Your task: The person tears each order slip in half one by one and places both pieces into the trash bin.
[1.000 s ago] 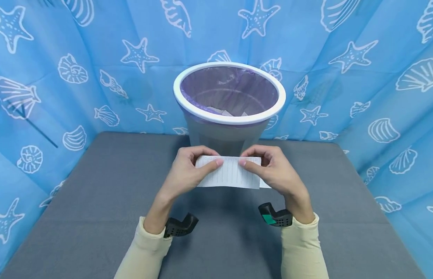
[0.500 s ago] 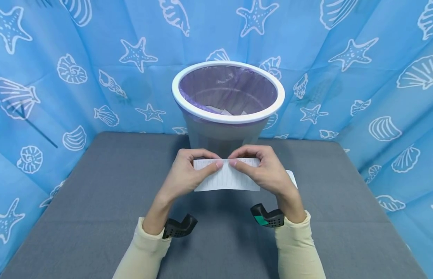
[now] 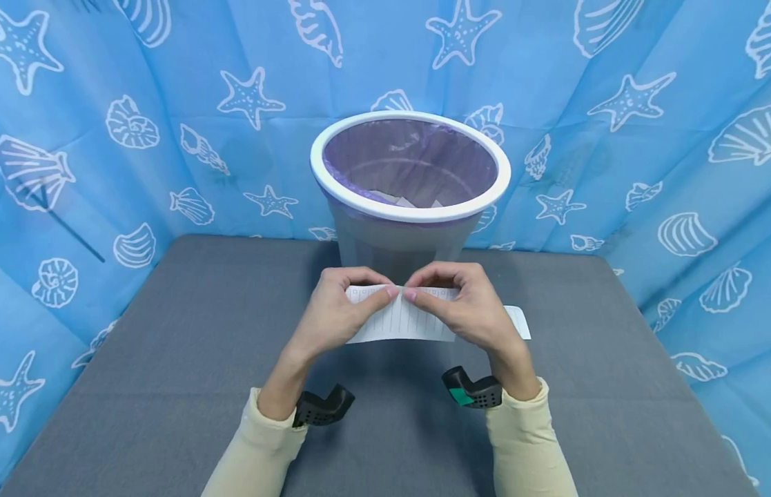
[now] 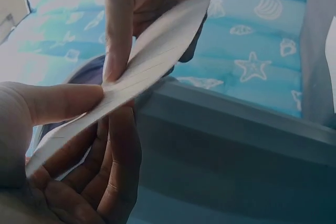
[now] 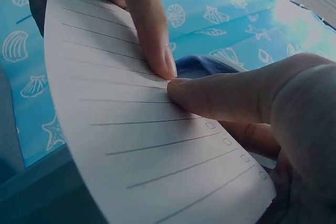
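Observation:
A white lined sheet of paper with small checkboxes along one edge is held up between both hands. My left hand pinches its upper edge near the middle, thumb on the near face and fingers behind. Right beside it, my right hand pinches the same edge, the two thumb tips nearly touching. In the right wrist view the paper bows slightly, and no tear shows in it. The left wrist view shows the sheet almost edge-on, the fingers underneath.
Behind the hands stands a bin with a white rim and purple liner; white paper pieces lie inside. Another white paper lies on the grey table, right of the right hand. A blue seashell curtain hangs behind.
The right hand has moved left along the top edge to meet the left hand's fingertips. This uncovers the other paper on the right. The left hand has barely moved.

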A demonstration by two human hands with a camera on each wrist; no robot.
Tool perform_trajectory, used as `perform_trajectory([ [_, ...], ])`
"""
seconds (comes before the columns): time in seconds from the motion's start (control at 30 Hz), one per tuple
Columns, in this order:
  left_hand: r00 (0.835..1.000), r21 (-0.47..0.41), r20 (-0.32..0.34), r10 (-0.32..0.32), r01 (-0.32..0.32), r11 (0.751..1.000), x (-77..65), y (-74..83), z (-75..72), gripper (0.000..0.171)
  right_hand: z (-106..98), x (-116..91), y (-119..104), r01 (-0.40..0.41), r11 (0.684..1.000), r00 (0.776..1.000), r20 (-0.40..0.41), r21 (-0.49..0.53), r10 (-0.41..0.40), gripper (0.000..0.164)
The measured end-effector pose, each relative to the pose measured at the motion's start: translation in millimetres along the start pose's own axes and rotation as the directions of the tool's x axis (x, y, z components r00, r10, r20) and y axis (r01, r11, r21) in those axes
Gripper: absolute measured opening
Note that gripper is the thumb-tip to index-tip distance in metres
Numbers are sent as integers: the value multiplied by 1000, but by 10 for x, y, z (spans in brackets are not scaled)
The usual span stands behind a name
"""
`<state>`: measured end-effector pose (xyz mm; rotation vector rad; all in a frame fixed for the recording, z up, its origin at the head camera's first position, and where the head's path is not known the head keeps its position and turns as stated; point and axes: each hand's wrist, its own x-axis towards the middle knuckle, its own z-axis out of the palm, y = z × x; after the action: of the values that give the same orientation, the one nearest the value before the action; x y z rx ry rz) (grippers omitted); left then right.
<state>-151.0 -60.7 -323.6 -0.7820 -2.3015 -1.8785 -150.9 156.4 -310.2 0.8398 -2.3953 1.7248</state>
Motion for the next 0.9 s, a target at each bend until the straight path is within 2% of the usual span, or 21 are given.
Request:
perform_trajectory([
  [0.23, 998, -29, -20, -55, 54, 998, 1, -12, 18, 11, 48, 12, -7, 46, 998, 999, -26, -42, -47, 6],
  [0.63, 990, -176, -3, -139, 137, 975, 50, -36, 8, 17, 57, 24, -9, 68, 990, 995, -69, -125, -77, 7],
  [0.9, 988, -211, 2, -156, 153, 965, 42, -37, 6, 19, 65, 15, 2, 81, 988, 992, -83, -135, -92, 7],
])
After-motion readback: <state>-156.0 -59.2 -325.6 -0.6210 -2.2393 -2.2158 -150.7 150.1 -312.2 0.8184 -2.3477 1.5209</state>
